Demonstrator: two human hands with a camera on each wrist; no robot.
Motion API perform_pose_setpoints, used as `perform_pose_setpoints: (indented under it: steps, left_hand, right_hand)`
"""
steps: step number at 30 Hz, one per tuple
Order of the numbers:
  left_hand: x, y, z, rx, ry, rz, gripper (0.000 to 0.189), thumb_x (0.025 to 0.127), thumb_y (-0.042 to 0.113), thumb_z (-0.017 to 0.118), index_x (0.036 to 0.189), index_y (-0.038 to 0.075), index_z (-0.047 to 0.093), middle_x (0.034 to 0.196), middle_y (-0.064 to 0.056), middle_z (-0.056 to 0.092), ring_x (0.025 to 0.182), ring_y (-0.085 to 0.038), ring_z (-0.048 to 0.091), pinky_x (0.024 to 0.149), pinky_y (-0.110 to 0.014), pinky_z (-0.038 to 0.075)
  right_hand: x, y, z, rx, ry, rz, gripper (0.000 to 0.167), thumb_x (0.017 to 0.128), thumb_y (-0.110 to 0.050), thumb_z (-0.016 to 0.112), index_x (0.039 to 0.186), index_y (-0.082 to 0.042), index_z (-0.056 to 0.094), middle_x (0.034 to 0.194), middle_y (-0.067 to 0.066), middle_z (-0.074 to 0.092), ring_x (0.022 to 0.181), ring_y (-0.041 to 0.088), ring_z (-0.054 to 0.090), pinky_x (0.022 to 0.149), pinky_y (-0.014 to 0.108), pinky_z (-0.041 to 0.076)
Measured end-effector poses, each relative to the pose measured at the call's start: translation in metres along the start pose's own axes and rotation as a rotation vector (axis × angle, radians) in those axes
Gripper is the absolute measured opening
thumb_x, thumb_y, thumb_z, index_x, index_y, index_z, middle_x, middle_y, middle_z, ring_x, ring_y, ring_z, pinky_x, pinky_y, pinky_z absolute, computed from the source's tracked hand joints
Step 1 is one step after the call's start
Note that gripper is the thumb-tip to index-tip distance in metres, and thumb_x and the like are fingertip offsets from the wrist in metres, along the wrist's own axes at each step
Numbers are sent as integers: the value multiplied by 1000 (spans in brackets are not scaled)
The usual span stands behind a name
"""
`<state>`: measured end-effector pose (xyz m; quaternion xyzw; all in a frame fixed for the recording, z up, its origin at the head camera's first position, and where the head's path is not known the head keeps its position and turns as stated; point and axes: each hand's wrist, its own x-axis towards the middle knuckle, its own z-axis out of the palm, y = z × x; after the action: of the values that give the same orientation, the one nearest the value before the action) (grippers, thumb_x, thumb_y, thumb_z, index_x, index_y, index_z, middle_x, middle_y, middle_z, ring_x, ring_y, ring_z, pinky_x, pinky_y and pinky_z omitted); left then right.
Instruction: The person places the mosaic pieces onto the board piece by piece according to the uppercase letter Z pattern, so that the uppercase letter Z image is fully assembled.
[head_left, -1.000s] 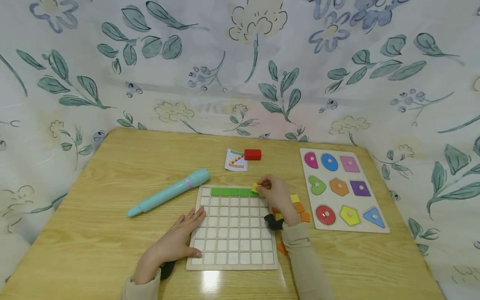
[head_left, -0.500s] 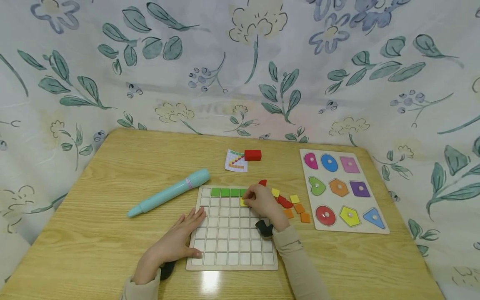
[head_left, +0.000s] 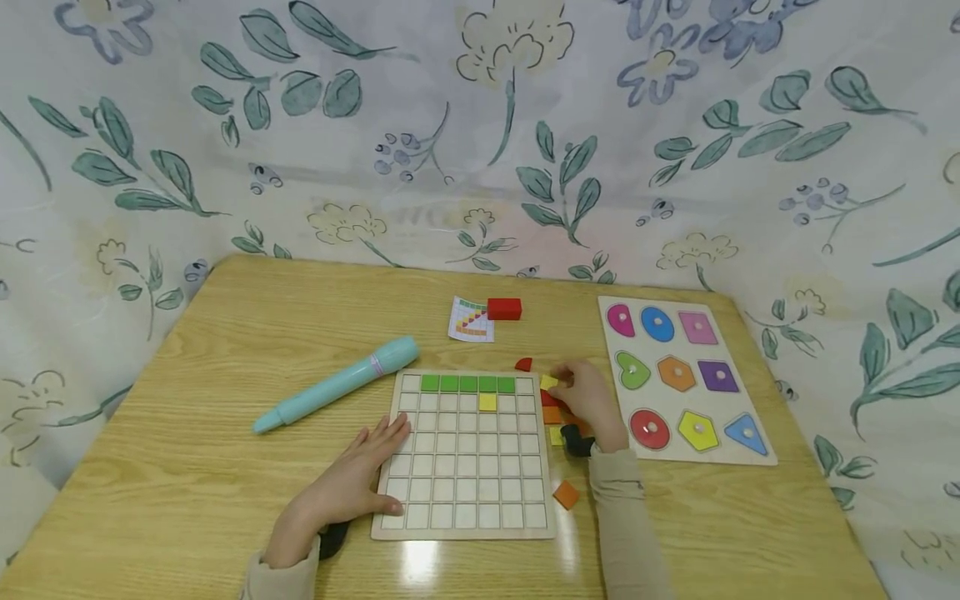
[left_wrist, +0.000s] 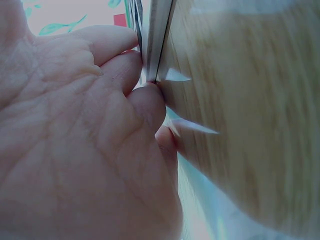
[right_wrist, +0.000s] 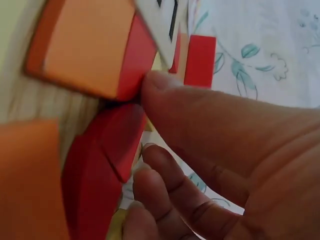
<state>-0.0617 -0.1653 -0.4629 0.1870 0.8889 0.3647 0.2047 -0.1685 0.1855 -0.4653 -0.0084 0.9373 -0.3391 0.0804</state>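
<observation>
A wooden grid board (head_left: pixel 465 534) lies on the table, with a row of green square tiles (head_left: pixel 468 384) along its top and one yellow tile (head_left: pixel 487 402) just beneath. My left hand (head_left: pixel 348 483) rests with spread fingers on the board's left edge. To the right of the board, my right hand (head_left: pixel 588 398) reaches into loose tiles, its fingertips beside a yellow tile (head_left: pixel 549 382). In the right wrist view, thumb and fingers stand apart near red pieces (right_wrist: pixel 107 165) and an orange tile (right_wrist: pixel 87 45). The hand partly covers the pile.
A pattern card (head_left: pixel 471 321) lies behind the board, touching a red block (head_left: pixel 504 309). A teal pen-shaped object (head_left: pixel 337 385) is at left. On the right lies a shape puzzle board (head_left: pixel 690 392). An orange tile (head_left: pixel 566 495) and a red quarter-round piece (head_left: pixel 523 364) lie apart.
My right hand has set the yellow tile in the second row, beneath the green tiles, let go of it and moved right to the loose tiles. The left hand has stayed still.
</observation>
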Motion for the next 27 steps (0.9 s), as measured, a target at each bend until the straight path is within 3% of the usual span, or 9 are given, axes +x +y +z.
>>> perform_pose_setpoints:
  steps: [8,16,23,27]
  left_hand:
    - [0,1,0,0,3,-10,105,68,19,84,153,4,24,163,-12,14,151,-37,5,121,-58,2]
    - [0,1,0,-10,5,-10,105,69,19,84,153,4,24,163,-13,14,151,-37,5,122,-55,0]
    - [-1,1,1,-18,4,-8,104,69,20,83,153,4,24,163,-12,13,151,-37,5,123,-30,-11]
    - [-1,1,1,-12,8,-4,104,69,19,83,153,5,24,163,-12,13,151,-37,5,120,-19,-15]
  right_hand:
    - [2,1,-2,-13,-13,-18,12,86,-7,70,97,-2,68,96,13,67,85,24,60,82,40,53]
    - [-1,-3,-2,-54,-24,-34,21,87,-9,69,106,0,67,95,13,65,85,24,57,82,42,52]
    - [-5,-19,3,-32,48,-112,18,89,-9,65,105,-1,70,93,11,69,82,23,58,77,37,51]
    - [-7,-35,16,47,8,-175,17,89,-7,67,105,-2,71,91,9,69,79,19,57,72,30,51]
